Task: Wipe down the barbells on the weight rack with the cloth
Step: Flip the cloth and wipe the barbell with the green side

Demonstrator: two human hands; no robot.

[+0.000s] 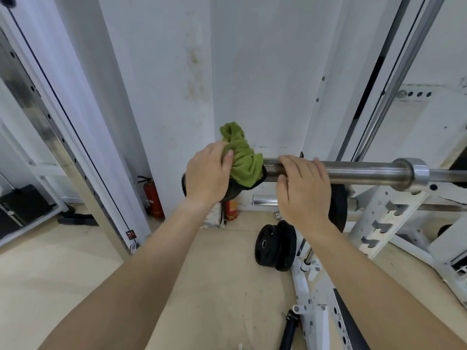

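A steel barbell (pixel 366 170) lies level across the white weight rack (pixel 386 213), its sleeve end pointing left. A bunched green cloth (pixel 243 157) covers the tip of that sleeve. My left hand (pixel 208 174) grips the cloth from the left side, thumb against the fabric. Just to the right of the cloth, my right hand (pixel 302 190) rests over the sleeve with fingers curled across the top of the bar. A dark object (pixel 231 192) shows below the cloth, partly hidden by my left hand.
Black weight plates (pixel 275 245) lean on the floor below the bar, and another plate (pixel 337 208) hangs behind my right hand. Two red fire extinguishers (pixel 151 197) stand by the wall corner. A chrome upright (pixel 60 150) rises at left. More rack frame (pixel 316 319) lies at bottom right.
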